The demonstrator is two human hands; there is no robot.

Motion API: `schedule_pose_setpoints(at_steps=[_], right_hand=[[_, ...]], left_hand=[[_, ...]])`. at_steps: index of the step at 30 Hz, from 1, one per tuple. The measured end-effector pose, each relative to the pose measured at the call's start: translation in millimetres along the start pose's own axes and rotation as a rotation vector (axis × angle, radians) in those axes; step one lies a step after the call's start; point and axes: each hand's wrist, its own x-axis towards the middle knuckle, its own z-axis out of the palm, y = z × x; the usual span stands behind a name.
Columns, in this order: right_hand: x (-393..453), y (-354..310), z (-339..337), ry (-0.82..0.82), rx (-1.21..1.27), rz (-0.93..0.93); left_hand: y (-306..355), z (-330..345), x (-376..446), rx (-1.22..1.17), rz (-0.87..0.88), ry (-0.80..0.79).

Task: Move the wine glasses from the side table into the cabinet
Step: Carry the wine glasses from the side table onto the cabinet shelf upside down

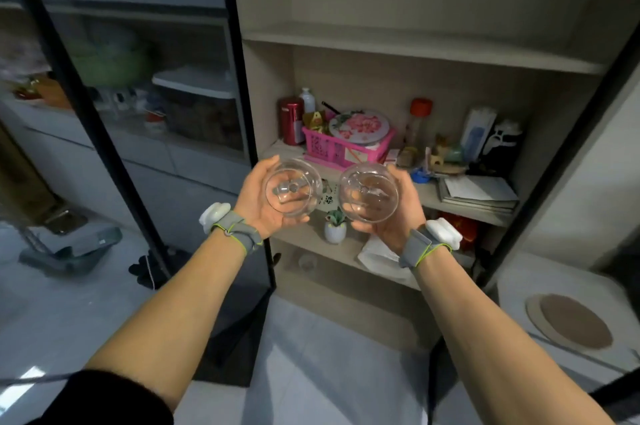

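Note:
I hold two clear wine glasses in front of the open cabinet (415, 50), seen from above through their rims. My left hand (258, 197) is shut on the left wine glass (293, 187), cupping its bowl from the left. My right hand (401, 213) is shut on the right wine glass (369, 192), cupping its bowl from the right. Both glasses hang side by side, a small gap apart, just before the cluttered middle shelf (460, 206). The stems and feet show only dimly through the bowls. Each wrist wears a grey strap with a white tracker.
The middle shelf holds a pink basket (341, 147) with a floral tin, a red can (291, 119), bottles and papers. The shelf above (415, 46) is bare. A small potted plant (335, 227) stands on the lower shelf. The glass door (145, 105) stands open at left. A white side table (568, 324) with round coasters is at right.

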Motion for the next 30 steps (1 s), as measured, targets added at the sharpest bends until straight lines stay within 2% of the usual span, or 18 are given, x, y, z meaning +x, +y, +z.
schedule_pose_setpoints(at_steps=[12, 17, 25, 30], right_hand=[[17.1, -66.2, 42.7, -0.045, 0.032, -0.218], [21.8, -92.8, 65.8, -0.141, 0.056, -0.334], [43.7, -139.1, 102.7, -0.151, -0.109, -0.559], [73.1, -167.1, 112.0, -0.091, -0.059, -0.517]], left_hand=[[85.1, 3.8, 27.1, 0.056, 0.151, -0.129], [122.8, 7.3, 34.6, 0.122, 0.212, -0.176], [183.5, 9.0, 54.3, 0.188, 0.345, -0.252], [218.6, 14.0, 76.5, 0.25, 0.408, -0.28]])
